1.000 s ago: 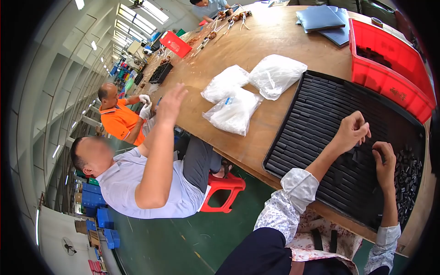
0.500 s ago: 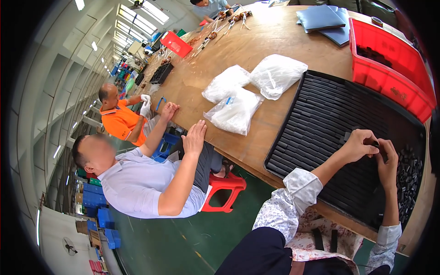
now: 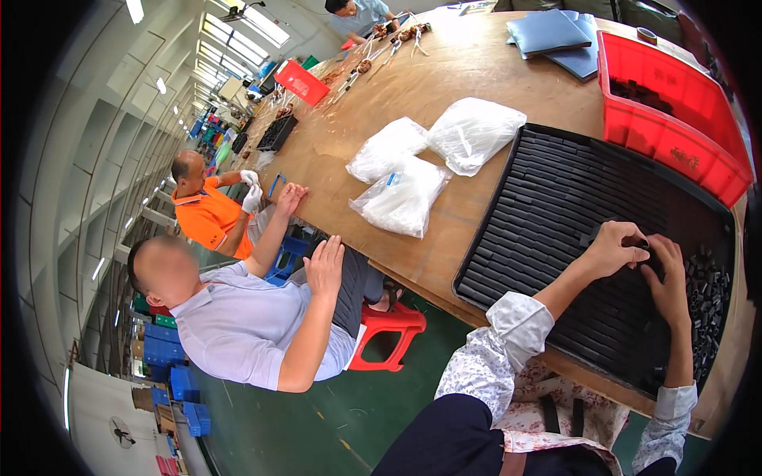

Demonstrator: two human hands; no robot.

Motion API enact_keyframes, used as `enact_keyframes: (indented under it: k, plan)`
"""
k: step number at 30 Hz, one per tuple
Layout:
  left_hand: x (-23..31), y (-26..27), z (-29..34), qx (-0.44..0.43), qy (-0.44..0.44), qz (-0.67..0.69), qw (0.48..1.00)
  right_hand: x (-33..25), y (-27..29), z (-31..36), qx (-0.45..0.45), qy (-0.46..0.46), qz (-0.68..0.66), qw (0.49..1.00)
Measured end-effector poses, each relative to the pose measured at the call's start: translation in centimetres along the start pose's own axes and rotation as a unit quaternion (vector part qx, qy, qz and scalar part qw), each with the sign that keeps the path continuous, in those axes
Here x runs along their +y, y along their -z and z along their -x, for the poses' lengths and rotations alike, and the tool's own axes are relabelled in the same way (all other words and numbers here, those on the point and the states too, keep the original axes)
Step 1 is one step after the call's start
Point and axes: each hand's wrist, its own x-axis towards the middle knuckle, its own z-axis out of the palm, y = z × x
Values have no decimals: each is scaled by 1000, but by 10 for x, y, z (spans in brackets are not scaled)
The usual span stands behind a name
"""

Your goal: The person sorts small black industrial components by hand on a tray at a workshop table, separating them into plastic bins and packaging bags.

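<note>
My left hand [image 3: 613, 251] and my right hand [image 3: 668, 276] meet above the right half of a black tray [image 3: 697, 209]. Their fingertips close around a small black piece [image 3: 644, 253], partly hidden by the fingers. Long rows of flat black pieces [image 3: 548, 214] fill the tray's left and middle. Along its right side lies a heap of loose, short black pieces [image 3: 709, 305]. My wrists hover over the tray, with the left forearm crossing its near edge.
A red bin [image 3: 667, 135] holding dark pieces stands behind the tray. White plastic bags [image 3: 405, 198] lie left of it on the wooden table [image 3: 341, 143]. Blue folders [image 3: 548, 33] lie at the back. A seated person [image 3: 246, 309] rests their hands at the table's edge, close on my left.
My hands have drawn slightly closer together, and the right fingers now curl further over the black piece. The seated person's nearer hand has shifted a little toward their body.
</note>
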Motion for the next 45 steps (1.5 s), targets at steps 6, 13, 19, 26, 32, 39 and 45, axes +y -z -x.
enact_keyframes:
  k: [6, 13, 19, 26, 32, 39, 45]
  plan:
    - [6, -4, 1, -15, 5, -3, 1000, 9, -2, 2, -23, 0, 11, 1000]
    - [5, -3, 3, -23, 13, -13, 1000, 11, 6, -2, 33, -11, 53, 998]
    - [-2, -5, 4, -21, -73, -153, 985, 1, 5, -2, -15, -159, -364, 918]
    - [0, -4, 5, -31, 36, -24, 999, 8, 4, -3, 3, -112, -343, 933]
    - [-3, -9, 0, -33, 40, 40, 998, 11, 6, 2, 63, -79, -308, 946]
    - [-2, -6, 3, -29, 27, 7, 999, -2, 4, -2, 30, -9, -149, 988]
    - [2, -6, 3, -31, 20, 0, 999, -4, 3, -2, 44, -4, -145, 988]
